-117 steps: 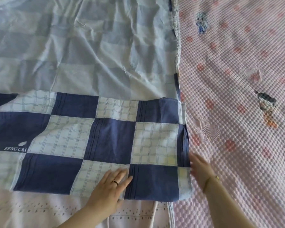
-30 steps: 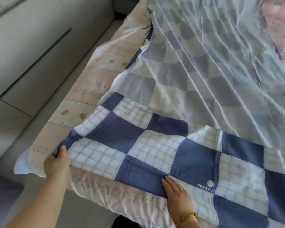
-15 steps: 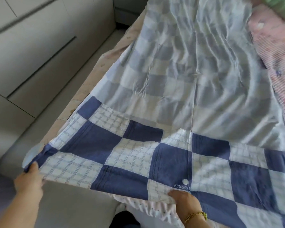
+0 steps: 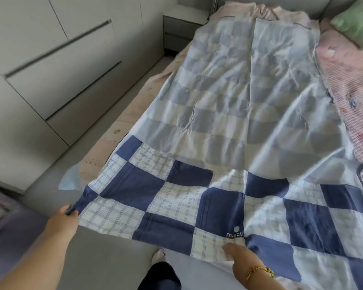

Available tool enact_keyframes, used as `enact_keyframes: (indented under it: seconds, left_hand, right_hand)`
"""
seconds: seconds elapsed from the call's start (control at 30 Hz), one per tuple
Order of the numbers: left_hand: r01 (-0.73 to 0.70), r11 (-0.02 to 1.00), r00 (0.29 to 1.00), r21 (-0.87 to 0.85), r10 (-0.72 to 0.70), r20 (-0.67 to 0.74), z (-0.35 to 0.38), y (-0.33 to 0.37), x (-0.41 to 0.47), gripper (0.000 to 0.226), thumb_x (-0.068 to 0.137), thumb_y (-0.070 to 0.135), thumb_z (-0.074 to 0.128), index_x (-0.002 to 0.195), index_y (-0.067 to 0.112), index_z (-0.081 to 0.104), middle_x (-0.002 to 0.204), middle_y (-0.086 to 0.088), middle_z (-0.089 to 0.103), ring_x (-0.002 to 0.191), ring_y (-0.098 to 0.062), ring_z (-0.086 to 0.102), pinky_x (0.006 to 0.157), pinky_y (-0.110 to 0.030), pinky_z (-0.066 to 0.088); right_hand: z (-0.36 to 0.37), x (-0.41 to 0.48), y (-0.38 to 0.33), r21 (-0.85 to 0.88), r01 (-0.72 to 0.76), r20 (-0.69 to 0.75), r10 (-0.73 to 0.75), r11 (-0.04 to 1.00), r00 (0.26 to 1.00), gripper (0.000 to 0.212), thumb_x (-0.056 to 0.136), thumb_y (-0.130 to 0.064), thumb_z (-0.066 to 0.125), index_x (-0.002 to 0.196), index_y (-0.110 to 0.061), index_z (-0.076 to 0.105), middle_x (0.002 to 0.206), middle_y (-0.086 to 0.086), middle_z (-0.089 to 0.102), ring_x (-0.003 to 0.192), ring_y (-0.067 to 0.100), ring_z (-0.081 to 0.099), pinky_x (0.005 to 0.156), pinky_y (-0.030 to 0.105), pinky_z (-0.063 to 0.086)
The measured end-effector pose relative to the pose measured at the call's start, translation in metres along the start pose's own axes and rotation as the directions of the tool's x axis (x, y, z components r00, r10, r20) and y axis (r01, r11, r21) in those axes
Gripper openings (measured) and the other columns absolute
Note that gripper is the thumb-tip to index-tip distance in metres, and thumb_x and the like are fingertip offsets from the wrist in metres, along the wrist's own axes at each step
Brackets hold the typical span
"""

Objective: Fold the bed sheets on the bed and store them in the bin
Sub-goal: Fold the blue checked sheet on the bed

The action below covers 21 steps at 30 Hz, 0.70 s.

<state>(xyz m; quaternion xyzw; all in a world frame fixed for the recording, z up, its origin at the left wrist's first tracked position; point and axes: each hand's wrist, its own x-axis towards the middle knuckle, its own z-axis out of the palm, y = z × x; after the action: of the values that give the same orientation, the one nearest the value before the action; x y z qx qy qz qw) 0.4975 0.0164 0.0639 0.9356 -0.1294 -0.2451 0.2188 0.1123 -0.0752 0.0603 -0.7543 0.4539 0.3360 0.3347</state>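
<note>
Left hand point(image 4: 62, 218) pinches the checked sheet point(image 4: 176, 197) by a corner. Right hand point(image 4: 240, 257) holds its edge; bed point(image 4: 126, 120) beyond both grips.

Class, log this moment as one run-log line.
step: folding; left hand: grips checked sheet corner; right hand: holds its near edge; checked sheet: spread along bed

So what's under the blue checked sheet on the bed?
Past the left edge of the checked sheet, pale pink bedding shows; past its right edge, a pink textured blanket. What lies beneath the middle is covered.
</note>
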Motion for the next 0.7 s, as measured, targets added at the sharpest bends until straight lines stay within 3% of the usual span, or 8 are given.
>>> enact_keyframes:
  seconds: [0.03,0.1,0.27,0.37,0.57,0.7]
  left_hand:
    - [-0.016,0.996,1.000,0.091,0.015,0.018,0.001,0.002,-0.002,0.036,0.092,0.002,0.046,0.126,-0.008,0.049,0.123,-0.034,0.051,0.111,-0.045,0.050,0.089,-0.043,0.038]
    - [-0.088,0.970,0.995,0.226,0.073,0.073,0.006,0.010,-0.006,0.046,0.092,0.008,0.048,0.137,0.001,0.040,0.136,-0.028,0.043,0.122,-0.043,0.042,0.095,-0.042,0.036]
    - [-0.392,0.875,0.908,0.285,0.317,0.275,0.041,0.052,0.011,0.039,0.095,0.010,0.041,0.134,0.009,0.044,0.133,-0.010,0.049,0.107,-0.032,0.055,0.089,-0.037,0.043]
    - [-0.560,0.741,0.821,0.372,0.434,0.371,0.064,0.091,0.039,0.043,0.098,0.014,0.037,0.140,0.016,0.037,0.148,-0.002,0.034,0.129,-0.024,0.040,0.100,-0.034,0.036]
    - [-0.784,0.428,0.620,0.449,0.569,0.541,0.106,0.160,0.116,0.050,0.097,0.017,0.041,0.144,0.017,0.026,0.152,0.004,0.024,0.136,-0.017,0.030,0.107,-0.028,0.028]
    - [-0.795,0.317,0.600,0.517,0.527,0.601,0.133,0.184,0.162,0.062,0.094,0.031,0.048,0.146,0.017,0.018,0.155,-0.001,0.015,0.141,-0.018,0.018,0.113,-0.033,0.017]
  right_hand:
    - [-0.003,0.001,-0.004,0.033,-0.040,-0.120,0.044,0.999,0.992,0.058,0.095,-0.009,0.037,0.147,-0.020,0.015,0.155,0.002,0.012,0.141,0.018,0.017,0.114,0.028,0.014]
    - [0.000,-0.007,-0.011,0.012,-0.050,-0.103,0.051,0.999,0.993,0.065,0.094,-0.012,0.041,0.148,-0.025,0.007,0.156,-0.001,0.002,0.143,0.016,0.009,0.116,0.030,0.006]
    - [-0.015,0.019,-0.027,0.113,-0.058,-0.134,0.073,0.992,0.988,0.067,0.096,-0.021,0.042,0.148,-0.025,0.000,0.156,-0.001,-0.009,0.144,0.019,0.004,0.116,0.033,0.007]
    - [-0.041,0.053,-0.035,0.149,-0.086,-0.181,0.112,0.985,0.977,0.065,0.098,-0.023,0.039,0.148,-0.025,-0.003,0.156,-0.001,-0.012,0.144,0.021,0.001,0.116,0.034,0.006]
    - [-0.074,0.132,-0.055,0.265,-0.125,-0.149,0.169,0.956,0.974,0.067,0.096,-0.019,0.039,0.147,-0.026,-0.003,0.156,-0.003,-0.006,0.144,0.017,0.000,0.116,0.032,0.004]
    - [-0.067,0.157,-0.060,0.285,-0.188,-0.087,0.221,0.940,0.971,0.070,0.096,-0.025,0.039,0.147,-0.027,-0.008,0.156,-0.003,-0.010,0.144,0.017,-0.006,0.116,0.031,0.001]
